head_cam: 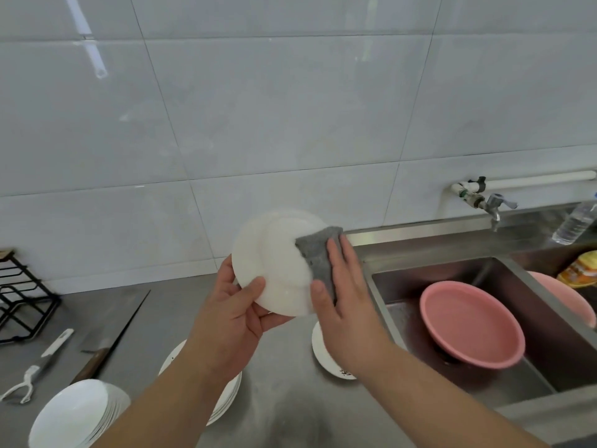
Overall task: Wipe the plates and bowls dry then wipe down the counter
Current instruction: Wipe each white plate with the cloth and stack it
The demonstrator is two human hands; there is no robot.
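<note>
Two hands up. What is my left hand [232, 305] doing?
— Thumb and fingers clamp the white plate [274, 263] by its rim, above the desk [290, 409].
And to its right?
— My right hand [345, 286] lies flat, fingers straight, pressing the grey cloth [318, 253] onto that plate.

Both bare forearms reach up from the lower edge and converge toward the middle. The left hand [239, 305] grips a round white ceramic plate [277, 263] at its lower rim, thumb across the near face and fingers curled behind. The right hand [345, 299] lies flat, fingers straight and together, pressing a folded grey cloth [318, 253] against the plate's right side.
</note>
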